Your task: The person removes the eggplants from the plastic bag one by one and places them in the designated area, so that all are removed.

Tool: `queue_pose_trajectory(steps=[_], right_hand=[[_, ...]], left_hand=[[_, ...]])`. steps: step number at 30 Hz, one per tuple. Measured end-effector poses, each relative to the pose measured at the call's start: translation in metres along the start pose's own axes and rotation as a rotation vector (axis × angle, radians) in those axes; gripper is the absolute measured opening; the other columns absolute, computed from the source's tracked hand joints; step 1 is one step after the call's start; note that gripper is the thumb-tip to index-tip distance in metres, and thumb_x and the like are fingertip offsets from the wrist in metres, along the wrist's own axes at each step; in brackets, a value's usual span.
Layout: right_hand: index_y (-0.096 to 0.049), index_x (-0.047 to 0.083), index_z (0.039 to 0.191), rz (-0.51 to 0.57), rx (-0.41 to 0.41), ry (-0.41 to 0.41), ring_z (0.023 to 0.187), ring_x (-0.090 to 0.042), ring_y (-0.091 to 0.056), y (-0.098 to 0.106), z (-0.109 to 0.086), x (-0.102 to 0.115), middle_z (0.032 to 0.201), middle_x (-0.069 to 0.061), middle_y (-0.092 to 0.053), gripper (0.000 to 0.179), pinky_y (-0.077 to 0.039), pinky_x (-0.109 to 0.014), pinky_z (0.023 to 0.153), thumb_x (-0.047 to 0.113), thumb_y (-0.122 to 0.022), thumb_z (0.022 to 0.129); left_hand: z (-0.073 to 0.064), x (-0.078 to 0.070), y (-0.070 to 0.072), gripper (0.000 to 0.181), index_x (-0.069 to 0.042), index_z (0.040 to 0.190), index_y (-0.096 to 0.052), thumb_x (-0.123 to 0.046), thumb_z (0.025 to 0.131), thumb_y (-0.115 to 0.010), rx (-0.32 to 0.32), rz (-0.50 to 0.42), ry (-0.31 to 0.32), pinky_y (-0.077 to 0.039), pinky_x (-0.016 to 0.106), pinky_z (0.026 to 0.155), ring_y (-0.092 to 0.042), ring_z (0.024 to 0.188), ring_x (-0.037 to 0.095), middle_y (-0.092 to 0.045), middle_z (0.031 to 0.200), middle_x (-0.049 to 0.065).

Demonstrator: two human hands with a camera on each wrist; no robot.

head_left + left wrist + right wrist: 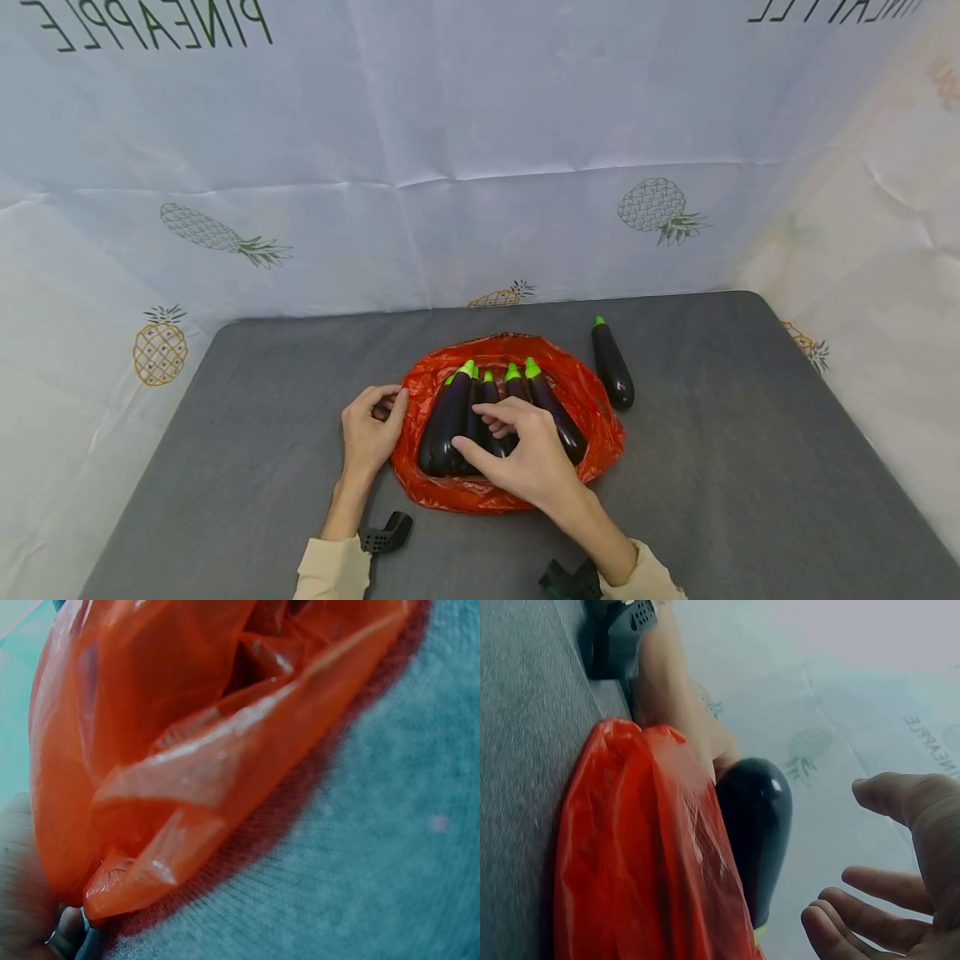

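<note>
A red plastic bag (480,497) lies with its mouth spread wide, and several dark purple eggplants (450,425) with bright green stem ends rest inside it side by side. My left hand (367,433) pinches the bag's left rim between thumb and curled fingers; the left wrist view shows its fingers at a folded corner of the red plastic. Over the eggplants hovers my right hand (536,458), thumb and fingers spread apart with nothing between them. In the right wrist view, one eggplant's rounded dark end (756,802) rises above the bag's edge.
Another eggplant (612,367) lies on the grey table (720,467), just right of the bag. Behind the table hangs a pale cloth (465,108) printed with pineapples. A black wrist mount (386,533) sits by the left cuff, a second (570,579) by the right.
</note>
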State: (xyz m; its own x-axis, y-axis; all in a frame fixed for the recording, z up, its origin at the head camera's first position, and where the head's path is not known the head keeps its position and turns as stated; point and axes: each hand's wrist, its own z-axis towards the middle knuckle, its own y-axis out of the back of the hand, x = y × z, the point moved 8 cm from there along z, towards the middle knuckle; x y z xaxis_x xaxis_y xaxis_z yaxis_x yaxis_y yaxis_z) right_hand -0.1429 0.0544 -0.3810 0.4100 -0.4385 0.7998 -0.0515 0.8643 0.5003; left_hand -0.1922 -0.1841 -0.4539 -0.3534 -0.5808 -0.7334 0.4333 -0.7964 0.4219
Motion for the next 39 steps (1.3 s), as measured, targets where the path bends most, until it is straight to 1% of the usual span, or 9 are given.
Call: queue_pose_trajectory(steps=[5,9,19,29,33,36,39], right_hand=[[-0.078,0.006,0.112,0.013,0.004,-0.008,0.079,-0.021,-0.069,-0.007,0.002,0.003,0.097,-0.008,-0.075,0.041,-0.058,-0.024,0.075,0.032,-0.086,0.082],[-0.078,0.007,0.112,0.003,0.000,-0.018,0.078,-0.020,-0.069,-0.010,0.004,0.005,0.096,-0.007,-0.075,0.040,-0.058,-0.023,0.074,0.033,-0.086,0.082],[-0.078,0.005,0.112,-0.010,0.003,-0.054,0.077,-0.019,-0.068,-0.016,0.003,0.008,0.093,-0.008,-0.074,0.042,-0.059,-0.030,0.074,0.032,-0.087,0.081],[-0.077,0.004,0.112,-0.041,-0.021,-0.067,0.076,-0.018,-0.068,-0.017,0.002,0.007,0.093,-0.009,-0.074,0.044,-0.060,-0.031,0.072,0.033,-0.087,0.080],[-0.077,0.004,0.113,-0.059,-0.029,-0.079,0.076,-0.018,-0.068,-0.016,0.003,0.006,0.094,-0.009,-0.075,0.047,-0.060,-0.031,0.072,0.035,-0.088,0.079],[-0.077,0.003,0.113,-0.067,-0.026,-0.084,0.076,-0.018,-0.068,-0.017,0.002,0.006,0.094,-0.009,-0.074,0.047,-0.060,-0.032,0.072,0.036,-0.087,0.080],[-0.077,0.004,0.112,-0.071,-0.022,-0.083,0.076,-0.018,-0.067,-0.019,0.001,0.006,0.093,-0.008,-0.074,0.046,-0.060,-0.033,0.072,0.037,-0.086,0.081]], left_hand=[[0.000,0.000,-0.001,0.002,-0.007,0.087,-0.079,-0.007,0.089,-0.077,0.005,0.000,0.000,-0.044,0.012,0.061,-0.060,0.064,0.008,-0.071,0.074,0.006],[0.000,-0.001,-0.001,0.006,-0.006,0.087,-0.079,-0.010,0.091,-0.076,0.010,0.001,0.000,-0.044,0.012,0.061,-0.060,0.064,0.008,-0.071,0.074,0.007],[0.000,0.000,0.000,0.005,-0.005,0.088,-0.078,-0.009,0.090,-0.077,0.007,0.014,0.001,-0.044,0.012,0.060,-0.059,0.064,0.006,-0.071,0.075,0.008],[-0.001,0.001,0.000,0.006,-0.003,0.087,-0.078,-0.008,0.090,-0.077,0.001,0.013,-0.005,-0.045,0.012,0.060,-0.059,0.063,0.007,-0.071,0.074,0.007],[0.000,0.000,0.000,0.002,-0.005,0.087,-0.078,-0.005,0.088,-0.077,0.000,0.019,-0.006,-0.045,0.012,0.060,-0.060,0.063,0.008,-0.072,0.075,0.007],[0.000,0.000,0.000,0.002,-0.004,0.087,-0.078,-0.005,0.088,-0.078,0.000,0.018,-0.007,-0.046,0.012,0.060,-0.060,0.063,0.008,-0.072,0.075,0.008],[0.001,-0.001,0.000,0.006,-0.003,0.086,-0.078,-0.008,0.090,-0.076,0.000,0.016,-0.012,-0.045,0.012,0.060,-0.061,0.063,0.008,-0.072,0.075,0.008]])
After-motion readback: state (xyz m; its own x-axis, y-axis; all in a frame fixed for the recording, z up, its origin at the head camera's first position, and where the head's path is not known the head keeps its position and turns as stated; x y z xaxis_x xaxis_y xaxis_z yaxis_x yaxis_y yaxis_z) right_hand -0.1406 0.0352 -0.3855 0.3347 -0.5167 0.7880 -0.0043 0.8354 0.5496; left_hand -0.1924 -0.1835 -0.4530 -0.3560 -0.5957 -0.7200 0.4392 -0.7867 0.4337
